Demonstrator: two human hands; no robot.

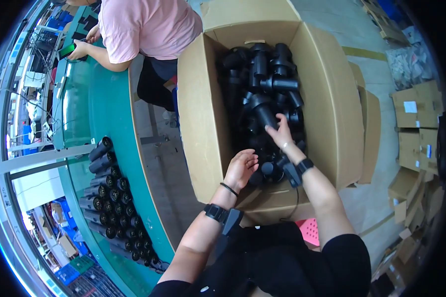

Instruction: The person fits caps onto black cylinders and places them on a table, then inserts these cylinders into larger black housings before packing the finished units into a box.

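Observation:
A large open cardboard box stands in front of me, heaped with black plastic cylindrical parts. My right hand reaches into it, thumb and fingers closed around the lower end of a black tube-shaped part with a wider head. Over the box's near left part, my left hand is held with loosely bent fingers and nothing in it. More dark parts lie beneath and between the hands. I wear a dark device on each wrist.
To the left, a green workbench carries several rows of black cylinders. A person in a pink shirt works at it, holding a device with a green screen. Cardboard boxes are stacked at right; a pink perforated item is near my body.

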